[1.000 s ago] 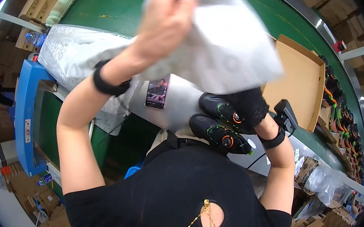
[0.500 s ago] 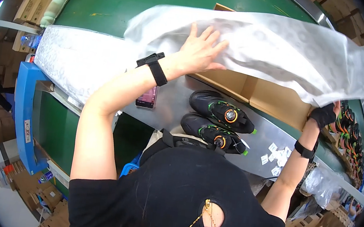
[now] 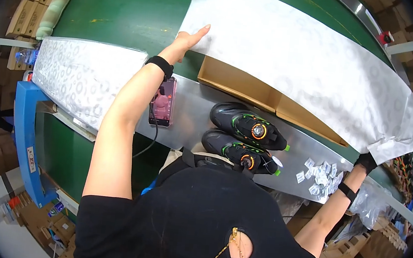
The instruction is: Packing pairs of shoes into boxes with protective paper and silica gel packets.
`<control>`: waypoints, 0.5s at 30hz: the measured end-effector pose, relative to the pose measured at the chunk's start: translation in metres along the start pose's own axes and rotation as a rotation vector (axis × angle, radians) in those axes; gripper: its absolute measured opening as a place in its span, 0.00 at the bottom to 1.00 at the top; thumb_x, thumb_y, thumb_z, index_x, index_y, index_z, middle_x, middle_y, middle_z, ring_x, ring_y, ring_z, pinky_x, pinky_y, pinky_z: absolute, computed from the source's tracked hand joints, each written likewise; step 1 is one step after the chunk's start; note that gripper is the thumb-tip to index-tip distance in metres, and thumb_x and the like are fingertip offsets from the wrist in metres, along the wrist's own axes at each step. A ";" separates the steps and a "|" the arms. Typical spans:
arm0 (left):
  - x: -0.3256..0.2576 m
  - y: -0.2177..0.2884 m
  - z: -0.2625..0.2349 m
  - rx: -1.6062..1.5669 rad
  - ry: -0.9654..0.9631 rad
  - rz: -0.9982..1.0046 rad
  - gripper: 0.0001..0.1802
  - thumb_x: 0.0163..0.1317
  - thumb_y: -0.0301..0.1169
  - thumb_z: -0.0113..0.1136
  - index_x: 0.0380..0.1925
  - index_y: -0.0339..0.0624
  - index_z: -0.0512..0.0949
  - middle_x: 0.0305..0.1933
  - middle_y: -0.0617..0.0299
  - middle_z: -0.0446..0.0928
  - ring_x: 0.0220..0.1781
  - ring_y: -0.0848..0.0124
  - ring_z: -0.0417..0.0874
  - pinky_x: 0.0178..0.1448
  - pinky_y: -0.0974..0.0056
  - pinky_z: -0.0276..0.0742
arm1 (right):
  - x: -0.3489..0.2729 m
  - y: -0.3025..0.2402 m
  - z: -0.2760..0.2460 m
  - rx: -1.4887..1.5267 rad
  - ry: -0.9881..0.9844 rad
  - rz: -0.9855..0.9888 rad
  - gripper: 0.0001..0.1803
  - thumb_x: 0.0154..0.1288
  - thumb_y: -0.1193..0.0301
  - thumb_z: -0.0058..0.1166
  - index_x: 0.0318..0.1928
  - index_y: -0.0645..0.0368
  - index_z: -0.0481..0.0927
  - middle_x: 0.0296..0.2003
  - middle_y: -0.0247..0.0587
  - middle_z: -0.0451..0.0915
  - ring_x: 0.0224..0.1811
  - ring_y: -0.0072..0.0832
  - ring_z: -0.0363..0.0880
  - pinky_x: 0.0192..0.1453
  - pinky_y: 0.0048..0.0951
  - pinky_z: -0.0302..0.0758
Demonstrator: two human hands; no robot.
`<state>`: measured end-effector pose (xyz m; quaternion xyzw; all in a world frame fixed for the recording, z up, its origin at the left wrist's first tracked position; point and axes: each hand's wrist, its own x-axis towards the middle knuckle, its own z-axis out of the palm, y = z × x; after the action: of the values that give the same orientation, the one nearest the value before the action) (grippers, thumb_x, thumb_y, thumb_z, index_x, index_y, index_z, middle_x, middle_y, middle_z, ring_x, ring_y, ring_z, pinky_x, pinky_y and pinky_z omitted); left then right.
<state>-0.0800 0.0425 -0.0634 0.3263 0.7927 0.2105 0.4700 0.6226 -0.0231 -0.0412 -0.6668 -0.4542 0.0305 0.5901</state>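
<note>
A long sheet of white patterned tissue paper (image 3: 306, 59) lies spread over an open brown cardboard box (image 3: 252, 86) on the green conveyor. My left hand (image 3: 188, 39) rests flat on the sheet's left edge, fingers stretched out. My right hand (image 3: 366, 160), in a black glove, grips the sheet's right corner. Two black shoes (image 3: 243, 138) with orange dials and green trim lie side by side on the grey metal ledge in front of the box.
A stack of white patterned tissue sheets (image 3: 82, 79) sits at the left. A phone (image 3: 162, 102) with a cable lies on the grey ledge (image 3: 192, 122). Small white packets (image 3: 321, 175) are scattered at the right. Cardboard boxes stand around the blue frame (image 3: 22, 133).
The sheet has been pulled from a bunched lift above the table to a flat spread over the box. My left hand moved up to its left edge; my right moved out to the right corner.
</note>
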 end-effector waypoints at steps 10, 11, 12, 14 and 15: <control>0.054 -0.044 -0.005 -0.694 -0.386 -0.100 0.16 0.54 0.37 0.60 0.38 0.42 0.68 0.35 0.62 0.70 0.36 0.70 0.69 0.32 0.60 0.66 | -0.002 -0.002 0.013 0.073 -0.123 0.217 0.16 0.61 0.67 0.45 0.49 0.58 0.69 0.33 0.36 0.74 0.29 0.21 0.71 0.32 0.19 0.69; 0.050 -0.042 -0.005 -0.692 -0.391 -0.104 0.16 0.54 0.37 0.60 0.38 0.42 0.68 0.35 0.62 0.70 0.36 0.70 0.69 0.32 0.60 0.66 | 0.003 0.018 0.002 0.067 -0.121 0.219 0.16 0.61 0.67 0.45 0.49 0.58 0.69 0.33 0.36 0.74 0.29 0.21 0.71 0.32 0.19 0.69; 0.042 -0.037 -0.006 -0.708 -0.371 -0.061 0.15 0.56 0.34 0.56 0.41 0.41 0.67 0.38 0.59 0.70 0.39 0.68 0.70 0.37 0.58 0.68 | 0.004 0.041 -0.014 -0.359 -0.196 -0.191 0.20 0.60 0.66 0.45 0.53 0.58 0.66 0.42 0.42 0.72 0.41 0.27 0.69 0.45 0.25 0.66; 0.027 -0.031 -0.011 -0.721 -0.352 -0.018 0.15 0.58 0.32 0.53 0.44 0.41 0.67 0.41 0.57 0.71 0.42 0.65 0.71 0.41 0.55 0.70 | 0.002 0.064 -0.030 -0.783 -0.266 -0.604 0.24 0.60 0.66 0.45 0.56 0.58 0.64 0.50 0.49 0.69 0.53 0.33 0.67 0.58 0.30 0.63; 0.018 -0.033 -0.017 -0.737 -0.345 0.010 0.18 0.59 0.32 0.51 0.48 0.40 0.65 0.45 0.55 0.70 0.47 0.61 0.70 0.47 0.50 0.68 | -0.009 0.066 -0.013 -0.622 -0.240 -0.426 0.22 0.59 0.65 0.45 0.53 0.58 0.65 0.48 0.47 0.70 0.52 0.33 0.68 0.55 0.30 0.64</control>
<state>-0.1121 0.0320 -0.0876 0.1703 0.5721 0.4249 0.6805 0.6624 -0.0315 -0.0950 -0.6962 -0.6357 -0.1540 0.2958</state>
